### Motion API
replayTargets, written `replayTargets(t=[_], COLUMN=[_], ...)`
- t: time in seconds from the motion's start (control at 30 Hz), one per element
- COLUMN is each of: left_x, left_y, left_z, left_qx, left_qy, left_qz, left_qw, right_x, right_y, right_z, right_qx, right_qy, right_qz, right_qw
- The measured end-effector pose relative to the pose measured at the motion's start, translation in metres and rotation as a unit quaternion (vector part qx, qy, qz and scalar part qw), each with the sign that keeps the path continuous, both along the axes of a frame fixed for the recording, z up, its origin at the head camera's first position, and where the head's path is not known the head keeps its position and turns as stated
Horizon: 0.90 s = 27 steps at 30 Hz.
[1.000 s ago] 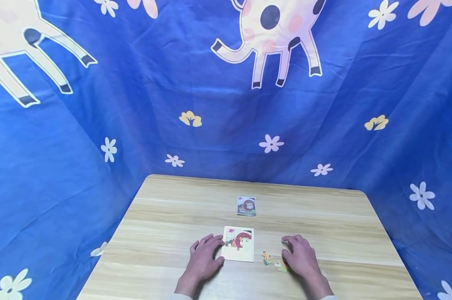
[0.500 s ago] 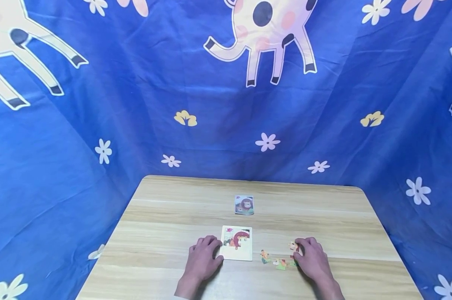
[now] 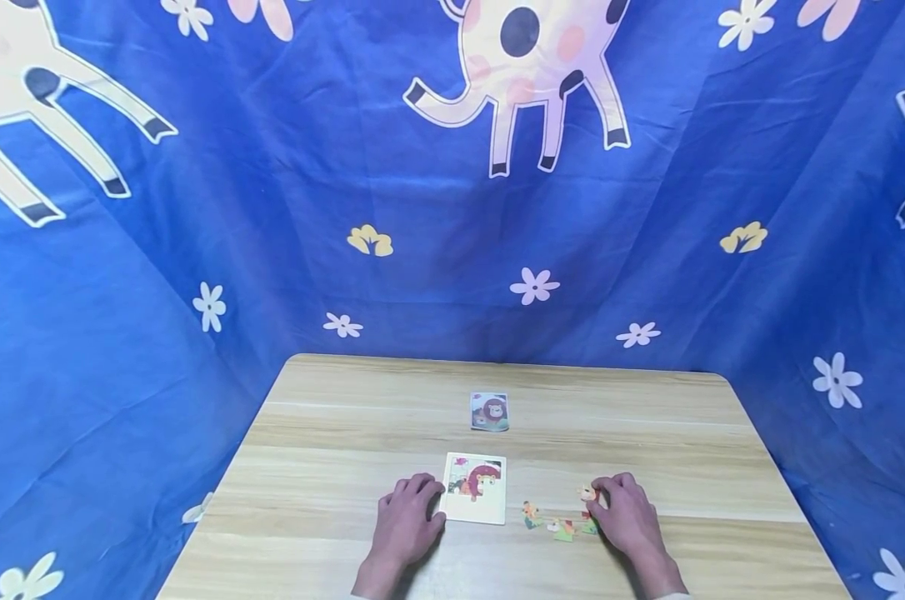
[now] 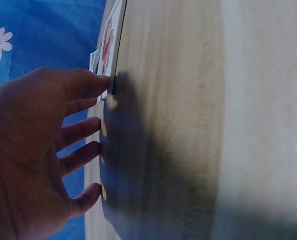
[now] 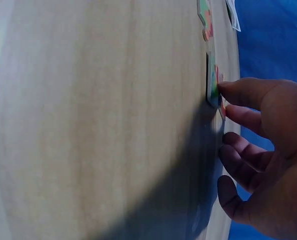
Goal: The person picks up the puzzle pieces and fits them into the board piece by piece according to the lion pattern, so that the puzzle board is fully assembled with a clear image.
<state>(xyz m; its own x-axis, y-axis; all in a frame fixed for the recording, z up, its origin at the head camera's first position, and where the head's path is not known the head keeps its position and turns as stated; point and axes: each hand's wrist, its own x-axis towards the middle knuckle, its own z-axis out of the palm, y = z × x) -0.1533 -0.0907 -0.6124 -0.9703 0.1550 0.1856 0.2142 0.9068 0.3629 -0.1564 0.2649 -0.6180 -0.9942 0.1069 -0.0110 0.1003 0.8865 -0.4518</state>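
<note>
A square white-framed jigsaw board [image 3: 477, 507] lies on the table, its upper part filled with a lion picture. My left hand [image 3: 407, 518] rests at its left side, thumb and index finger touching the edge near the lower corner; the other fingers are loosely bent in the left wrist view. To the right of the board, my right hand [image 3: 627, 515] holds an orange-and-white puzzle piece [image 3: 587, 493] between thumb and index finger, low over the table. A green-and-red piece [image 5: 213, 80] lies close by the thumb in the right wrist view.
Loose pieces lie between board and right hand: an orange-and-green piece [image 3: 530, 514] and a green-and-white piece [image 3: 562, 530]. Behind the board lies a lion picture card [image 3: 490, 412]. The wooden table [image 3: 347, 433] is backed by a blue patterned curtain [image 3: 422, 308].
My right hand has shifted right and its fingers have closed on a piece, uncovering pieces near it; over the last half second it barely moves. My left hand stays at the board.
</note>
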Motion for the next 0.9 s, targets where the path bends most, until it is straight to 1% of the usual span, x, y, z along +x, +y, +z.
replayTargets(t=[0.13, 0.43, 0.63, 0.9], left_x=[0.0013, 0.001, 0.001, 0.0011], left_y=[0.0, 0.0005, 0.0007, 0.0024], left_z=[-0.0005, -0.0028, -0.0033, -0.0028], left_qx=[0.005, 0.003, 0.008, 0.011], left_qy=[-0.002, 0.009, 0.005, 0.004], left_qz=[0.002, 0.005, 0.006, 0.009], left_qw=[1.0, 0.9999, 0.9999, 0.9999], right_x=[-0.0014, -0.0068, -0.0076, -0.0062], right_y=[-0.0009, -0.0036, -0.0034, -0.0034], right_z=[0.0001, -0.0012, -0.0032, -0.0039], right_qx=[-0.012, -0.023, -0.024, -0.013], right_qy=[0.0, 0.005, 0.028, 0.062], right_qz=[-0.002, 0.0, 0.006, 0.012], right_qw=[0.9999, 0.9997, 0.9993, 0.9979])
